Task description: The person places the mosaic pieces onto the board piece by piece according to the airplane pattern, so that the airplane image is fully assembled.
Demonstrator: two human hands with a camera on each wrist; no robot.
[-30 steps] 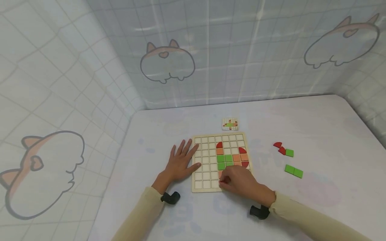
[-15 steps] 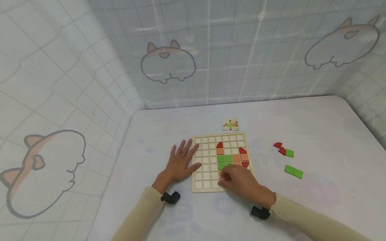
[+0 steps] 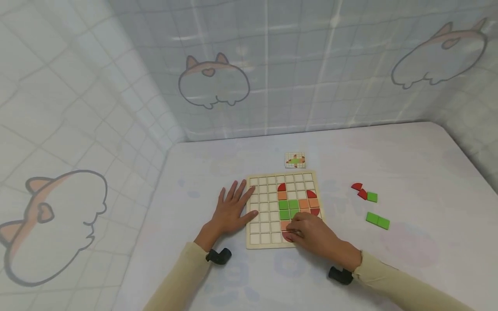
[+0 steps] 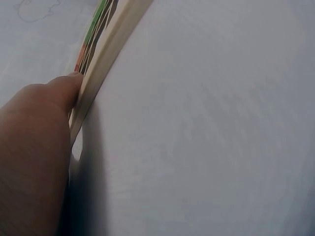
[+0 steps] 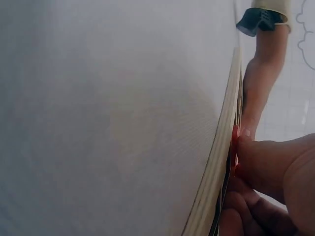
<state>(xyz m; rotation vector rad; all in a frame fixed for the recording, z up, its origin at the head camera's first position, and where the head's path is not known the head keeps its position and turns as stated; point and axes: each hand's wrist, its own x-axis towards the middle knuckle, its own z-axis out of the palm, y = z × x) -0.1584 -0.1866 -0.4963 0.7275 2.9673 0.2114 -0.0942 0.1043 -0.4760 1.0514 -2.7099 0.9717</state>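
Note:
A pale wooden grid board [image 3: 264, 217] lies on the table, with green, orange and red tiles in its right half. My left hand [image 3: 231, 212] rests at the board's left edge, fingers spread and straight, with the thumb over the rim. In the left wrist view the thumb [image 4: 64, 91] touches the board's side [image 4: 98, 73]. At the lower middle cells, my right hand [image 3: 315, 233] has curled fingers and holds a red quarter-circle tile [image 3: 287, 236] between thumb and fingertips. In the right wrist view this red tile [image 5: 234, 135] stands slightly above the board's edge. The right hand covers the lower right cells.
Behind the board lies a small pattern card [image 3: 295, 160]. To the right are two red quarter-circle tiles [image 3: 356, 186] touching a green square tile [image 3: 372, 197], and a pair of green tiles [image 3: 378, 220]. Patterned curtains [image 3: 218, 116] enclose the table's back and sides.
The right hand's fingers have shifted slightly right, and the red quarter-circle tile under them shows more, in the bottom row below an orange tile. The left hand stays in place.

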